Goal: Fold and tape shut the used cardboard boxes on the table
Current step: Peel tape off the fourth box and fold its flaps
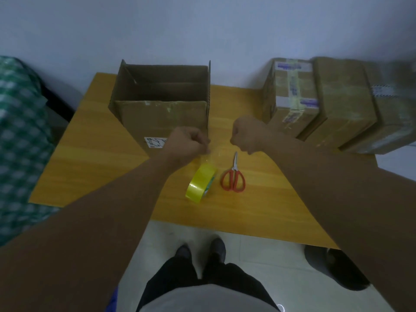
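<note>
Shoes: looking straight down, I see dark shoes (200,249) on a pale floor, just in front of the table's near edge.
Slipper: a dark slipper (337,269) lies on the floor below the table's near right corner.
Table: a yellow wooden table (90,167) carries everything else.
Tape roll: a yellow tape roll (201,183) stands tilted on its edge near the middle of the table's front.
Tape strip: a clear tape strip (210,155) rises from the roll toward my left hand. It is faint, and I cannot trace where it ends.
Scissors: red-handled scissors (234,176) lie flat just right of the roll, with blades together and pointing away from me.
Left hand: my left hand (189,144) hovers above the roll with its fingers curled, the fingertips pinching the tape strip.
Right hand: my right hand (245,136) is level with the left and a little apart from it, curled into a fist. I cannot tell whether it grips the strip's other end.
Open box: the open box (162,118) stands upright beyond my left hand. Its flaps are raised and its top is unsealed. A white label low on its near wall is partly hidden by that hand.
Taped boxes: the taped boxes (319,102) sit in a row at the table's far right, sealed and blurred.
Cloth: a green checked cloth (20,136) fills the left edge of the view.
Wall: a plain pale wall (202,28) stands behind the table.
</note>
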